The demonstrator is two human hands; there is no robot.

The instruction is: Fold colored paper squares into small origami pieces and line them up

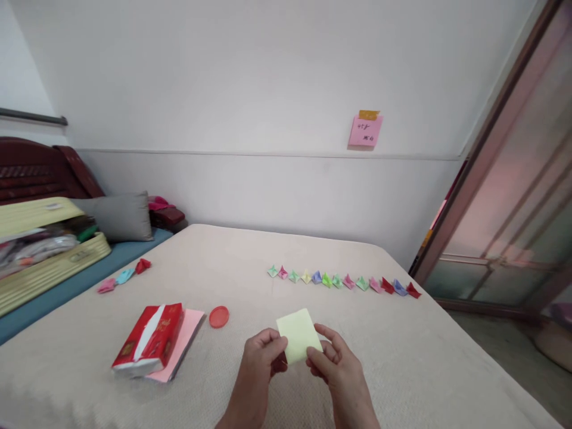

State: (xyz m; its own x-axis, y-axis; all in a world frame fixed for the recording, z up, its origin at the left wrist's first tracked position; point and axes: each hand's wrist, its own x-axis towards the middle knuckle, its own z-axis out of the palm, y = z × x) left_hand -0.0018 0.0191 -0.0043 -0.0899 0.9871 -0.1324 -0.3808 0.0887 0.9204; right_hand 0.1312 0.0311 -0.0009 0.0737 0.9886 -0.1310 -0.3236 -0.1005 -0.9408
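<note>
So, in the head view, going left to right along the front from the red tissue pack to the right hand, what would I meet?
Red tissue pack → pink paper jutting out from under it → red disc → left hand → pale yellow-green square → right hand.

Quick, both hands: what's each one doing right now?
Left hand: closed, holding the left edge of the pale yellow paper between thumb and fingers.
Right hand: closed, holding the same paper by its right side.
</note>
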